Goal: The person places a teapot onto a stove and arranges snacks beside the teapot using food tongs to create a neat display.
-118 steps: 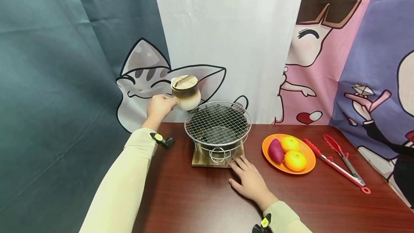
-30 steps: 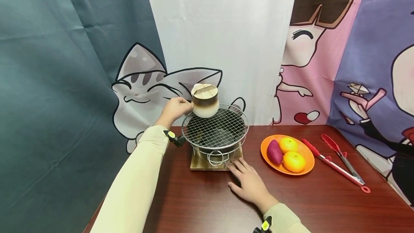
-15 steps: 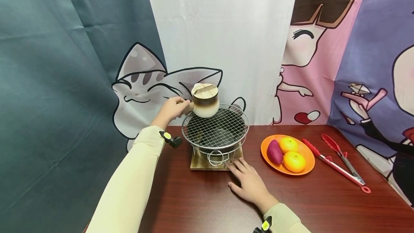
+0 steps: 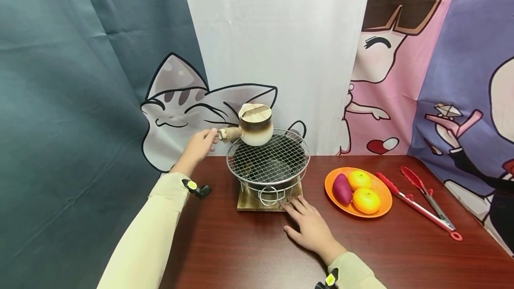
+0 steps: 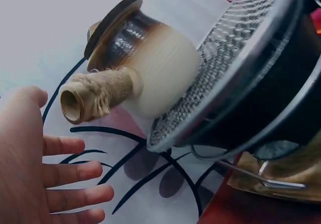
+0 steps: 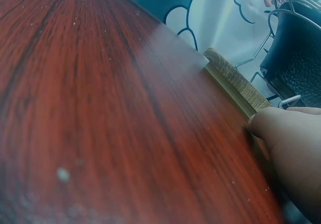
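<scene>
A small cream and brown side-handle pot (image 4: 257, 132) stands upright on the left back part of the round wire grill mesh (image 4: 277, 162). Its wooden lid (image 4: 254, 113) is on, and its rope-wrapped handle (image 4: 230, 134) points left. Just beyond the handle's end is my left hand (image 4: 199, 145); the left wrist view shows its fingers (image 5: 75, 171) spread and apart from the hollow handle (image 5: 95, 96). My right hand (image 4: 309, 226) lies low with fingers extended, fingertips right at the front right corner of the wooden board (image 4: 249, 202) under the grill stove.
To the right, an orange plate (image 4: 333, 195) bears a purple sweet potato (image 4: 342, 187) and two yellow-orange fruits (image 4: 366, 200). Red-handled tongs (image 4: 425, 211) lie beyond it, near the right edge of the brown table (image 4: 241, 253). A printed curtain (image 4: 289, 57) hangs behind.
The left hand has carried the pot right and down onto the mesh, let go of its handle and drawn back left. The right hand has stayed at the board.
</scene>
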{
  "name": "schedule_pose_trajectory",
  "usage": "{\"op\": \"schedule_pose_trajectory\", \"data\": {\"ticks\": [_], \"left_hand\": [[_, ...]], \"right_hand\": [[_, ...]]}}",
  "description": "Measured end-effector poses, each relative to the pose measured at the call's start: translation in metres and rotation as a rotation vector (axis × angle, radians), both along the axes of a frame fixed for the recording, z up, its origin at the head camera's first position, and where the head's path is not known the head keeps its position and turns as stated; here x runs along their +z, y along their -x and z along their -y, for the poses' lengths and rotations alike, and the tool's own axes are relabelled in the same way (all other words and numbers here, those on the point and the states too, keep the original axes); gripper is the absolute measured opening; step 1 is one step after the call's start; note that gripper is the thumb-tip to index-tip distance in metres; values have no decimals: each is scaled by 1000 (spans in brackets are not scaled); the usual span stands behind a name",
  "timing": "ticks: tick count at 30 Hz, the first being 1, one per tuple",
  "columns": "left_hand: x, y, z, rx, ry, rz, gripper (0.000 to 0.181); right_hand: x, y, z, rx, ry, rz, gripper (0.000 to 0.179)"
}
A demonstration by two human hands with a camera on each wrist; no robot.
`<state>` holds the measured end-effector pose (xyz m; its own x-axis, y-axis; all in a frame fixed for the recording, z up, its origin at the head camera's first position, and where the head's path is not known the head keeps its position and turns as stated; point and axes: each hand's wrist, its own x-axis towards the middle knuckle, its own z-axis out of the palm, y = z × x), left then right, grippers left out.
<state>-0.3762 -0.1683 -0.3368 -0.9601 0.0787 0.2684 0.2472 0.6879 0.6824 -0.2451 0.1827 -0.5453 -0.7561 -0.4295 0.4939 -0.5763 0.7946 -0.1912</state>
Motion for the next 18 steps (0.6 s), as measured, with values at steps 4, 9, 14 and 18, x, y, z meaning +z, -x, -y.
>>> {"op": "schedule_pose_trajectory", "data": {"ticks": [4,9,14,18], "left_hand": [[-11,-11,8,11,-3,3,57],[-24,-26,10,47,54,-15,55],[-36,-37,9,71,77,-29,56],[-45,-46,7,90,70,-23,56]], "right_hand": [[1,-1,1,6,-4,-5,67],[1,-2,1,4,0,6,66],[1,-2,1,-6,-11,11,65],[1,-1,0,-3,-14,4,65]]}}
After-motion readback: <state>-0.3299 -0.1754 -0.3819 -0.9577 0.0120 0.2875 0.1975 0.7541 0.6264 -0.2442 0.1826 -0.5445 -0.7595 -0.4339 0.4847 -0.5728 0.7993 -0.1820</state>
